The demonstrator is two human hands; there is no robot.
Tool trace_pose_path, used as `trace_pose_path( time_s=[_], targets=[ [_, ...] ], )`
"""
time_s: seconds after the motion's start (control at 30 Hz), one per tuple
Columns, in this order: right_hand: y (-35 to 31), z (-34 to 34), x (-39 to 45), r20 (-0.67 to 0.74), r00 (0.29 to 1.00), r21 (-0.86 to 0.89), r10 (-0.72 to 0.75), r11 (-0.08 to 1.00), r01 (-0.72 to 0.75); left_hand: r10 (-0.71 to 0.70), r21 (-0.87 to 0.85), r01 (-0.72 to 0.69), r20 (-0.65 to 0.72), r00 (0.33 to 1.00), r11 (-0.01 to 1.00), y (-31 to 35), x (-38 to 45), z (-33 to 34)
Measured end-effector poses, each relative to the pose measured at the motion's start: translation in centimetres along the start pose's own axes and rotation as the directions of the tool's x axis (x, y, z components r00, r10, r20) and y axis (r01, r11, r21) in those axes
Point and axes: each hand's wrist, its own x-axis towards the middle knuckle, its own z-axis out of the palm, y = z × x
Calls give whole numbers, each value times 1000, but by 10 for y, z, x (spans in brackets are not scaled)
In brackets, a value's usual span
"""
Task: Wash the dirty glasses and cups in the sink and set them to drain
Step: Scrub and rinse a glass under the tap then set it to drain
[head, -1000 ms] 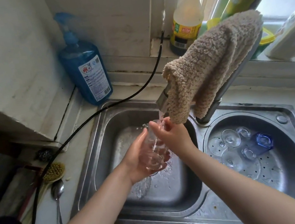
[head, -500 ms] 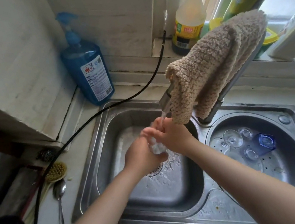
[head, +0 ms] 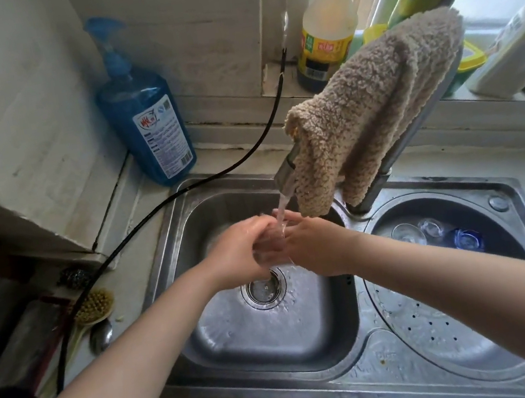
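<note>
A small clear glass point(head: 271, 247) is held between both hands over the square left basin point(head: 278, 345), under water running from the faucet point(head: 286, 175). My left hand point(head: 239, 254) wraps around the glass from the left. My right hand point(head: 310, 246) grips it from the right, and the hands hide most of the glass. In the round right basin point(head: 450, 334) lie clear glasses point(head: 407, 233) and a blue glass point(head: 467, 239), partly hidden behind my right forearm.
A beige cloth point(head: 373, 103) hangs over the faucet neck. A blue soap pump bottle point(head: 144, 114) stands at the back left, with a black cable point(head: 202, 181) running past it. A brush point(head: 93, 305) and spoon point(head: 100, 335) lie left of the sink. Bottles stand on the windowsill point(head: 325, 25).
Both hands have closed tighter around the glass and turned it under the stream, so it is now mostly hidden. The drain below them is now in view.
</note>
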Motion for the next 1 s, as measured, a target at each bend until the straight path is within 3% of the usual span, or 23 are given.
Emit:
trace_pose_path(
  time_s=[0.07, 0.1, 0.13, 0.17, 0.23, 0.27, 0.3, 0.33, 0.37, 0.4, 0.43, 0.47, 0.5, 0.57, 0.67, 0.7, 0.77, 0.83, 0.87, 0.9, 0.93, 0.97, 1.0],
  targets=[
    [-5, -10, 4, 9, 996, 218, 88, 972, -88, 16, 60, -14, -39, 999, 998, 1, 5, -4],
    [-4, -16, 4, 45, 993, 460, 110, 880, -118, 11, 82, -6, -53, 999, 997, 2, 8, -5],
    [-2, -27, 4, 83, 992, 721, 92, 681, -123, -11, 76, 16, -70, 997, 997, 1, 9, -4],
    [1, -36, 4, 111, 992, 914, 59, 387, -125, -46, 43, 50, -91, 995, 998, -2, 9, -2],
    [5, -46, 5, 160, 984, 961, 79, -240, -138, -99, -41, 93, -155, 983, 995, -8, 8, 4],
    [7, -46, 7, 211, 975, 901, 69, -401, -167, -108, -59, 99, -178, 978, 993, -10, 7, 6],
    [5, -47, 9, 226, 973, 908, 53, -374, -190, -115, -63, 105, -180, 977, 992, -12, 6, 7],
    [3, -43, 10, 194, 978, 968, 72, -174, -179, -119, -67, 109, -164, 979, 992, -11, 6, 7],
    [0, -35, 10, 128, 990, 966, 64, 220, -139, -116, -77, 107, -135, 984, 991, -9, 5, 6],
    [-2, -28, 10, 77, 995, 752, 62, 652, -99, -108, -97, 98, -105, 989, 991, -9, 4, 6],
    [-2, -20, 10, -35, 994, 394, 100, 916, -78, -101, -127, 91, -76, 992, 988, -8, 3, 7],
    [1, -14, 7, -166, 983, 118, 73, 992, -54, -98, -157, 89, -52, 994, 984, -9, 2, 7],
    [5, -11, 5, -238, 971, -48, -11, 999, -1, -87, -167, 78, -45, 995, 983, -9, 1, 8],
    [8, -7, 1, -295, 951, -105, -91, 993, 63, -58, -105, 52, -49, 997, 993, -9, 1, 7],
    [-5, -15, 1, -196, 978, 304, 77, 953, -14, -17, 38, 20, -74, 997, 999, -5, 5, 4],
    [-12, -20, 0, -93, 986, 564, 140, 823, -63, -13, 70, 19, -85, 996, 997, -4, 5, 4],
    [-18, -30, -1, 82, 983, 966, 164, 230, -119, -18, 84, 27, -106, 994, 996, -5, 5, 9],
    [-16, -34, -1, 199, 968, 857, 151, -506, -97, -22, 68, 33, -152, 988, 997, -8, 2, 17],
    [-16, -34, 0, 242, 958, 722, 152, -688, -74, -28, 79, 43, -174, 984, 996, -10, 0, 20],
    [-17, -34, 1, 260, 949, 663, 178, -748, -41, -38, 100, 58, -183, 982, 993, -10, -1, 21],
    [-22, -34, 1, 276, 929, 727, 245, -686, -35, -41, 120, 64, -185, 982, 991, -10, 0, 22],
    [-28, -33, 2, 259, 899, 866, 353, -498, -54, -45, 121, 67, -177, 983, 990, -10, 0, 22],
    [-32, -29, 2, 173, 874, 977, 454, -189, -95, -60, 86, 75, -167, 984, 993, -10, 1, 22]
  ],
)
